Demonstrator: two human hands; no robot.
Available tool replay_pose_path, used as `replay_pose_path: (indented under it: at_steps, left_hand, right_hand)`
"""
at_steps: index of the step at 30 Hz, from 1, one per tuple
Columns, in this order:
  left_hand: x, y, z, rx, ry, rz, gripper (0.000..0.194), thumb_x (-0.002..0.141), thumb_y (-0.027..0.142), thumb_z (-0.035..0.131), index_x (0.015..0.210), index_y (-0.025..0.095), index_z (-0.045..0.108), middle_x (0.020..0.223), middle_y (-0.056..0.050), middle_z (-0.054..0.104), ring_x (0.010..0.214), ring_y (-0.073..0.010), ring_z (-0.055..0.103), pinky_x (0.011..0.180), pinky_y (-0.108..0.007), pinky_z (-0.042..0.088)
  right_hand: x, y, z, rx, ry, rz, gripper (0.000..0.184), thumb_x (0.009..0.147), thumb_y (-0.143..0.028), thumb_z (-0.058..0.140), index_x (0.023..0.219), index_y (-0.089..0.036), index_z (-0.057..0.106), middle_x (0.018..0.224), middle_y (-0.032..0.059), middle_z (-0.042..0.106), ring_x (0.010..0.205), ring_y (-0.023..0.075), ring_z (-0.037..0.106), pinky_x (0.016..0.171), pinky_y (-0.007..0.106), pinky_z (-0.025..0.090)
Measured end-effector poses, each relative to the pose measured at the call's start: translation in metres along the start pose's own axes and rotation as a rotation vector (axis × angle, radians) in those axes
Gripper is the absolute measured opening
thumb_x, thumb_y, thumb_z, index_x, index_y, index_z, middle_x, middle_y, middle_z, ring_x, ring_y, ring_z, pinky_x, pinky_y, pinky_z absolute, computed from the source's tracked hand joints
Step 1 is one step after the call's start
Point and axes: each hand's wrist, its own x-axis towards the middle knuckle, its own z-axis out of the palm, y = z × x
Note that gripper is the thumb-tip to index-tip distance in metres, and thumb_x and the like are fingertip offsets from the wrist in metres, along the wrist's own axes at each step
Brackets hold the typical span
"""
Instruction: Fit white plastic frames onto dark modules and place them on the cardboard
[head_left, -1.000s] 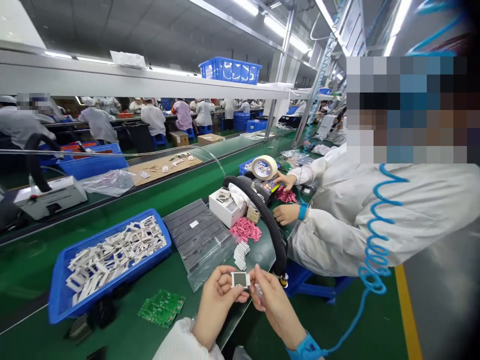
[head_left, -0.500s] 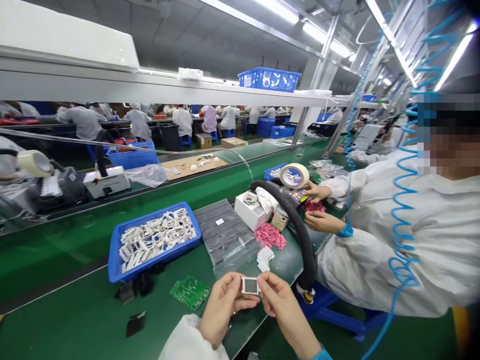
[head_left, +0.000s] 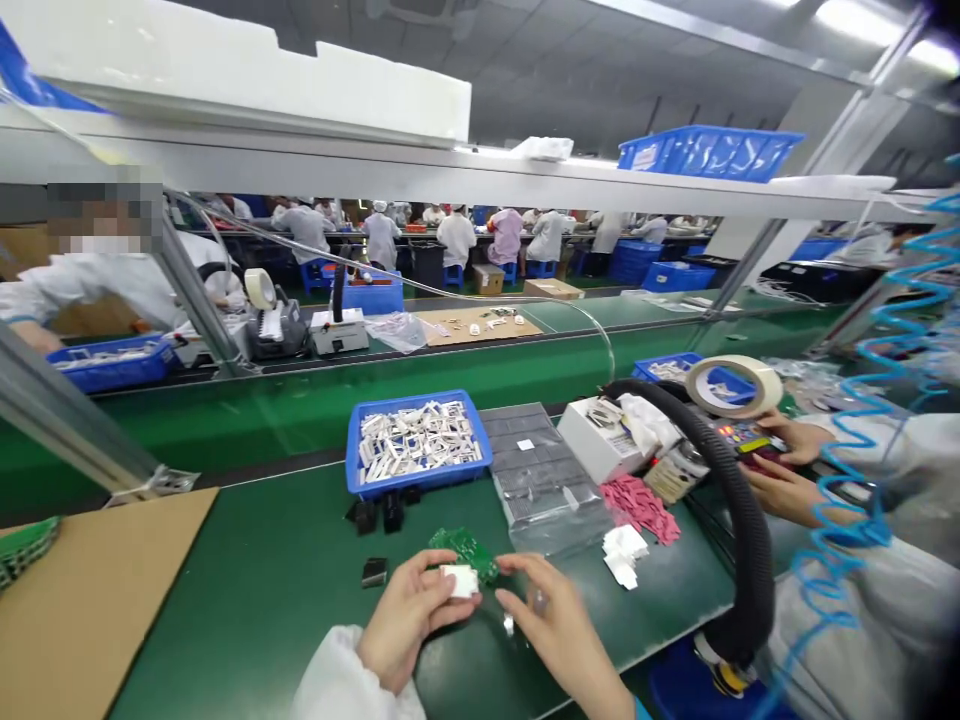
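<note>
Head view: white square piece [head_left: 461, 580] sits clenched in the left hand [head_left: 401, 610], fingers curled round it, just over a green circuit board [head_left: 466, 552] on the green table [head_left: 240, 640]. The right hand [head_left: 555, 625] is released, fingers spread, close beside the piece without touching it. A light, even pinch on the edges should hold it square without marking it.

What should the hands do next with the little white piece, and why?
I think the right hand should probably reach over and steady the white piece. That hand looks empty and open, close by, while the left hand holds the piece alone, right above the green circuit board.
</note>
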Motion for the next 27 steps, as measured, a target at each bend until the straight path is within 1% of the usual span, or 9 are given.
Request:
replay_pose_path:
  at_steps: [4, 7, 10, 12, 15, 18, 20, 23, 27]
  left_hand:
    - [-0.013, 0.005, -0.035, 0.035, 0.148, 0.035, 0.034, 0.067, 0.035, 0.075, 0.086, 0.012, 0.059, 0.085, -0.014, 0.073, 0.088, -0.0287, 0.069, 0.083, -0.038, 0.053]
    - [-0.021, 0.007, -0.043, 0.015, 0.203, 0.039, 0.035, 0.067, 0.033, 0.076, 0.090, 0.012, 0.060, 0.085, -0.014, 0.073, 0.088, -0.0294, 0.069, 0.087, -0.040, 0.052]
    - [-0.026, 0.010, -0.040, -0.017, 0.201, 0.049, 0.039, 0.069, 0.030, 0.074, 0.100, 0.010, 0.059, 0.089, -0.015, 0.073, 0.090, -0.0287, 0.068, 0.091, -0.041, 0.050]
    - [-0.028, 0.010, -0.036, -0.043, 0.173, 0.058, 0.043, 0.072, 0.028, 0.072, 0.107, 0.009, 0.057, 0.095, -0.016, 0.072, 0.092, -0.0280, 0.068, 0.094, -0.042, 0.048]
    - [-0.026, 0.009, -0.030, -0.072, 0.122, 0.067, 0.046, 0.072, 0.027, 0.071, 0.112, 0.010, 0.054, 0.096, -0.015, 0.071, 0.092, -0.0279, 0.068, 0.095, -0.043, 0.047]
    - [-0.024, 0.009, -0.023, -0.081, 0.036, 0.085, 0.038, 0.073, 0.028, 0.071, 0.106, 0.013, 0.057, 0.093, -0.013, 0.072, 0.090, -0.0262, 0.068, 0.093, -0.042, 0.048]
    - [-0.025, 0.011, -0.018, -0.081, -0.013, 0.097, 0.034, 0.074, 0.027, 0.070, 0.104, 0.013, 0.059, 0.096, -0.013, 0.071, 0.090, -0.0243, 0.067, 0.090, -0.040, 0.049]
    - [-0.029, 0.015, -0.011, -0.074, -0.018, 0.101, 0.035, 0.075, 0.026, 0.069, 0.106, 0.014, 0.060, 0.100, -0.013, 0.071, 0.091, -0.0237, 0.066, 0.089, -0.039, 0.050]
    - [-0.031, 0.016, -0.008, -0.043, -0.034, 0.091, 0.040, 0.075, 0.029, 0.069, 0.110, 0.013, 0.060, 0.101, -0.015, 0.070, 0.089, -0.0259, 0.067, 0.090, -0.042, 0.049]
  right_hand:
    - [0.015, 0.008, 0.025, -0.384, 0.039, 0.067, 0.020, 0.083, -0.033, 0.057, 0.097, -0.020, 0.060, 0.098, 0.0061, 0.058, 0.075, 0.0225, 0.063, 0.061, 0.031, 0.046]
    - [0.020, 0.016, 0.033, -0.456, 0.077, 0.098, 0.016, 0.083, -0.033, 0.057, 0.094, -0.021, 0.057, 0.096, 0.0058, 0.058, 0.074, 0.0230, 0.064, 0.059, 0.030, 0.046]
    - [0.023, 0.019, 0.032, -0.405, 0.084, 0.085, 0.010, 0.081, -0.027, 0.059, 0.087, -0.020, 0.056, 0.089, 0.0046, 0.060, 0.078, 0.0224, 0.064, 0.066, 0.031, 0.047]
    - [0.023, 0.016, 0.027, -0.373, 0.079, 0.076, 0.012, 0.080, -0.028, 0.060, 0.089, -0.020, 0.056, 0.085, 0.0035, 0.062, 0.073, 0.0201, 0.063, 0.066, 0.030, 0.048]
    - [0.017, 0.000, 0.019, -0.220, 0.065, -0.017, 0.022, 0.082, -0.032, 0.059, 0.101, -0.020, 0.056, 0.087, 0.0032, 0.063, 0.060, 0.0143, 0.058, 0.062, 0.027, 0.049]
    - [0.007, -0.023, 0.011, -0.064, 0.000, -0.160, 0.024, 0.084, -0.029, 0.058, 0.107, -0.022, 0.058, 0.098, 0.0046, 0.061, 0.060, 0.0113, 0.056, 0.064, 0.024, 0.050]
    - [0.002, -0.034, 0.008, -0.029, -0.046, -0.206, 0.022, 0.084, -0.025, 0.058, 0.106, -0.023, 0.061, 0.101, 0.0044, 0.060, 0.062, 0.0109, 0.056, 0.063, 0.022, 0.049]
    - [0.000, -0.040, 0.004, -0.013, -0.072, -0.206, 0.023, 0.083, -0.021, 0.059, 0.106, -0.024, 0.063, 0.098, 0.0037, 0.059, 0.062, 0.0113, 0.056, 0.061, 0.022, 0.049]
    - [0.000, -0.036, 0.000, 0.008, -0.076, -0.172, 0.022, 0.083, -0.022, 0.060, 0.105, -0.023, 0.065, 0.095, 0.0040, 0.058, 0.062, 0.0119, 0.056, 0.058, 0.022, 0.049]
